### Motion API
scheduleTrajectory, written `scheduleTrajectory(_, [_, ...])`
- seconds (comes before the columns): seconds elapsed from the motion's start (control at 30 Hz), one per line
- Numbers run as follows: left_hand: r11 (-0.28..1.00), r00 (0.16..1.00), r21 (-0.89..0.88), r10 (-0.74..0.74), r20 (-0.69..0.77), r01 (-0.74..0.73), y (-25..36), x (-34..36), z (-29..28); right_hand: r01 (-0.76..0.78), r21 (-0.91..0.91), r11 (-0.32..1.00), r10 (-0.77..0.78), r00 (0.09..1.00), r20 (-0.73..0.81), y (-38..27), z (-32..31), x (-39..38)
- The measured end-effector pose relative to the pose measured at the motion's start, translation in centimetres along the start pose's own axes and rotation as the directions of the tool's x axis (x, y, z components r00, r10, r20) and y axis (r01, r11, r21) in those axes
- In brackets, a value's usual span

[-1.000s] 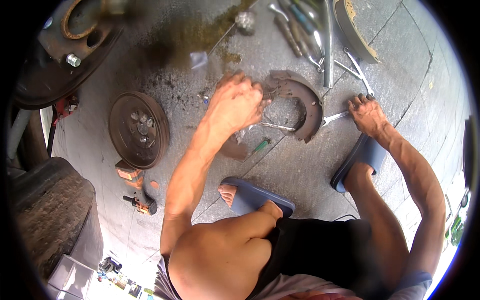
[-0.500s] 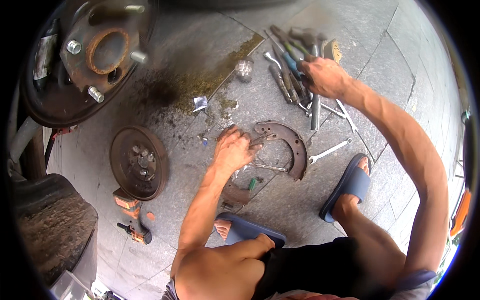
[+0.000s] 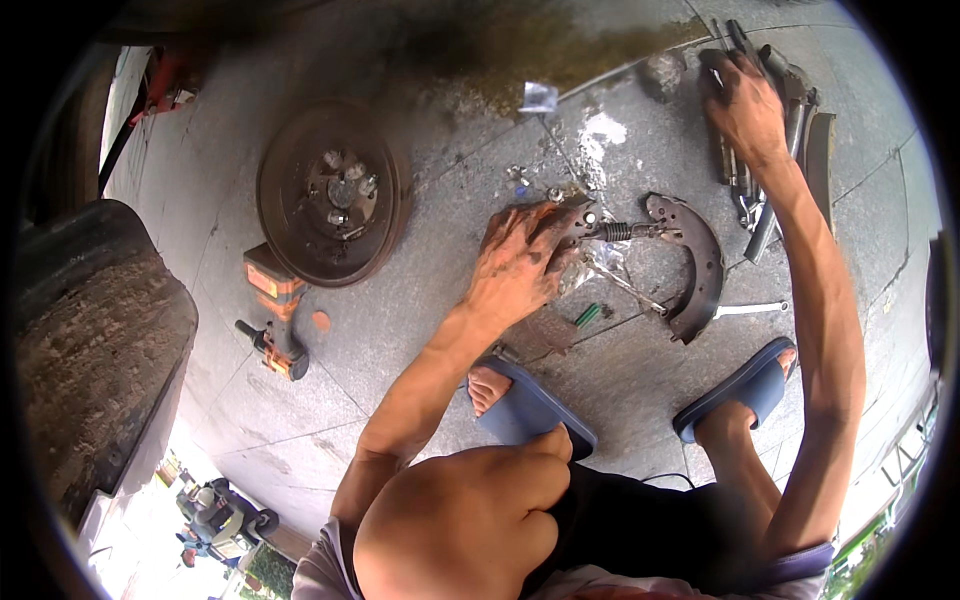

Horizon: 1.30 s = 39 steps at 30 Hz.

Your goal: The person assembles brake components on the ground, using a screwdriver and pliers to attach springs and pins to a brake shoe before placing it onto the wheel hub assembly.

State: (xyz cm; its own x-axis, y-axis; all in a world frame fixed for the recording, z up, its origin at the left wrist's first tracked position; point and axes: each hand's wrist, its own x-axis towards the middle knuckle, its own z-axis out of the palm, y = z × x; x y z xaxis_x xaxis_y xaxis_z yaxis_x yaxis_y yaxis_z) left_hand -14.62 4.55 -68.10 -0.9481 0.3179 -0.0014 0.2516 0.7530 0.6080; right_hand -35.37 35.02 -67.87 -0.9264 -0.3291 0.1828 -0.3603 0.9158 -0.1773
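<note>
My left hand (image 3: 515,255) is closed over the upper end of a brake shoe (image 3: 543,335), much of which it hides. A coil spring (image 3: 619,231) runs from beside its fingertips to a second, curved brake shoe (image 3: 706,265) lying on the floor to the right. A thin metal rod (image 3: 628,285) lies between the two shoes. Farther right, my right hand (image 3: 748,110) is down among a bundle of hand tools (image 3: 735,178), its fingers curled. A dark handle (image 3: 743,40) sticks out beyond them; whether it is gripped is hidden.
A rusty brake drum (image 3: 395,215) holding small metal parts stands at left, with an orange-and-black cordless power tool (image 3: 275,315) near it. A wrench (image 3: 752,309) lies beside the right sandal (image 3: 735,390). A hammer (image 3: 795,115) and small loose hardware are on the tiles.
The view has shifted, leaving the wheel hub out of sight. My left hand still works at the brake shoes, its fingers now over a shoe's end. My right hand stays at the tools.
</note>
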Motion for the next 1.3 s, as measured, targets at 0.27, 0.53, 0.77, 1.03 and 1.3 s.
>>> scheduleTrajectory(0.27, [0.954,0.936,-0.160,-0.283,-0.209,0.253,0.3,-2.4,2.1,0.345,0.368,0.863,-0.434,0.880,0.194,-15.4,2.4,-0.8])
scheduleTrajectory(0.53, [0.933,0.925,-0.260,-0.309,-0.221,0.249,0.3,-1.2,1.4,0.084,0.175,0.981,-0.134,0.946,0.294,-6.8,-2.3,-4.6])
scheduleTrajectory(0.77, [0.958,0.947,-0.133,-0.275,-0.165,0.255,0.5,-0.8,1.9,-0.202,0.151,0.968,0.201,0.979,0.020,-0.6,-3.7,-9.7])
scheduleTrajectory(1.03, [0.996,0.994,-0.013,-0.093,-0.065,0.092,1.2,1.6,2.0,-0.230,-0.203,0.952,0.259,0.957,0.131,8.3,0.0,-7.2])
scheduleTrajectory(1.3, [0.972,0.975,0.090,0.214,0.057,-0.219,2.4,5.0,2.4,-0.065,-0.226,0.972,0.078,0.996,0.045,5.6,0.8,-6.8])
